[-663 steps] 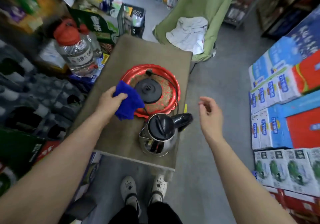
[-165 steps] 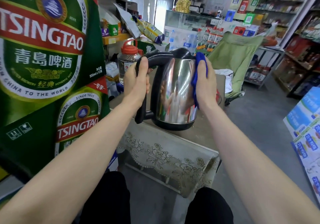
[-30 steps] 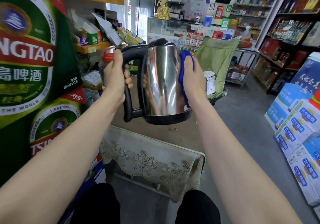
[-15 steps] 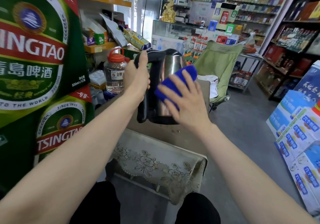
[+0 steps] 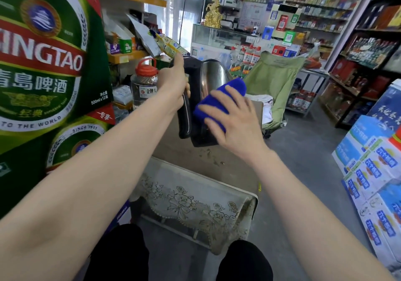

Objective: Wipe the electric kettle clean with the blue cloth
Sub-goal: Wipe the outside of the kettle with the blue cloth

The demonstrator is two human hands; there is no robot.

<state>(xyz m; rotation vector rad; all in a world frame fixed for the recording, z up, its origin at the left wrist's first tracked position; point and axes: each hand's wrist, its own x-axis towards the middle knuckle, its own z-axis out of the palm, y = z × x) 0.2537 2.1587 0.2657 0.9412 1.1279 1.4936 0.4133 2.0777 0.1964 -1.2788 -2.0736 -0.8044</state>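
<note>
Left hand: our grip clenched around kettle handle, above the tabletop.
Right hand: our fingers spread, pressing blue cloth on kettle.

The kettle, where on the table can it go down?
The brown table top is bare right below the kettle, between its base and the lace edge. The left side is crowded: a clear jar and beer boxes stand close. The table's far end is hidden behind both hands.

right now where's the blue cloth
In the head view, centre frame: the blue cloth is pressed against the kettle under the right hand.
</note>
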